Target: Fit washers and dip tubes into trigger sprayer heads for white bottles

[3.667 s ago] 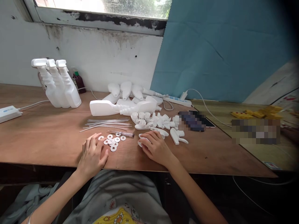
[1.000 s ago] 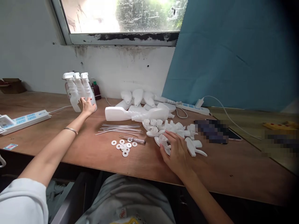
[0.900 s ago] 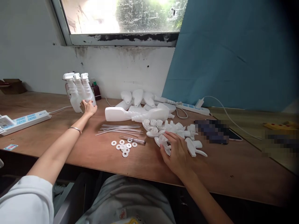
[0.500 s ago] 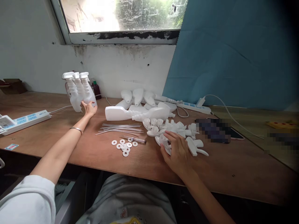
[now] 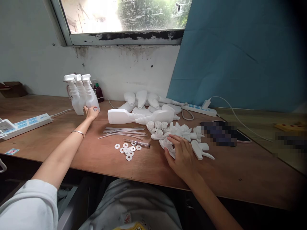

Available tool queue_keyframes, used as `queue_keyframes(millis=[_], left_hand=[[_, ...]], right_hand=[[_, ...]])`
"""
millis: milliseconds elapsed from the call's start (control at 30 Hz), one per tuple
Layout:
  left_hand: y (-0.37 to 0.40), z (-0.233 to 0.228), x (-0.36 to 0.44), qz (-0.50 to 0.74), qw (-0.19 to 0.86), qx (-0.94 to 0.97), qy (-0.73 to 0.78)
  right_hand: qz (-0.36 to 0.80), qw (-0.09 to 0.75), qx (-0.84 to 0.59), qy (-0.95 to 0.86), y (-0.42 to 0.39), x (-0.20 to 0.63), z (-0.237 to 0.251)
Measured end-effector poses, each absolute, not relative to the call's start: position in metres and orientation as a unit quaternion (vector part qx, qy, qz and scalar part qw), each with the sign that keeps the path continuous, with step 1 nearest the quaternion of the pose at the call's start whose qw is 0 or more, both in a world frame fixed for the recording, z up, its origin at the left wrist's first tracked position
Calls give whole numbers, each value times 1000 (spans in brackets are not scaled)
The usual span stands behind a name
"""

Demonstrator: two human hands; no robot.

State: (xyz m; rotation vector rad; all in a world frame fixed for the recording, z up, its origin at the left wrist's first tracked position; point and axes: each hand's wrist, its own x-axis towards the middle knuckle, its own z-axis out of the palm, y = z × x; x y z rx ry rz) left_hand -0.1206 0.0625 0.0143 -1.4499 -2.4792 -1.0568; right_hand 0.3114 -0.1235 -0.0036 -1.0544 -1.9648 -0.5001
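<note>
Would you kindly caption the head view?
Left hand touches upright spray bottles; right hand rests on loose trigger heads.

Head camera looks forward and down over the table (image 5: 148,166).

A long wooden worktop (image 5: 240,179) runs along a white wall (image 5: 134,73) that is stained and flaking under the sill. Above it a window (image 5: 124,14) with a grey, peeling frame lets in bright daylight, with green leaves behind the wet glass. To the right a blue sheet (image 5: 240,54) covers the wall down to the worktop. Far left, a brown box (image 5: 11,88) sits against the wall.
</note>
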Motion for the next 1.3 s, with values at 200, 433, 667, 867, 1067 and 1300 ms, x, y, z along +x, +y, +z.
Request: queue_keyframes(millis=[200, 433, 667, 867, 1067, 1300], left_hand=[[64, 13, -128, -319, 20, -487, -812], [69, 7, -138, -301, 20, -504, -809], [51, 2, -135, -301, 73, -527, -791], [17, 0, -140, -305, 117, -554, -765], [-19, 12, -142, -350, 186, -583, -709], [-96, 28, -92, -385, 307, -622, -609]], right_hand=[[-198, 412, -420, -784, -124, 312, -3], [-196, 411, -421, -784, -123, 311, -4], [-194, 412, -419, -785, -124, 312, -3], [-192, 413, -416, -787, -124, 312, -4], [-175, 422, -412, -789, -124, 312, -5], [-18, 485, -400, -778, -132, 306, -2]])
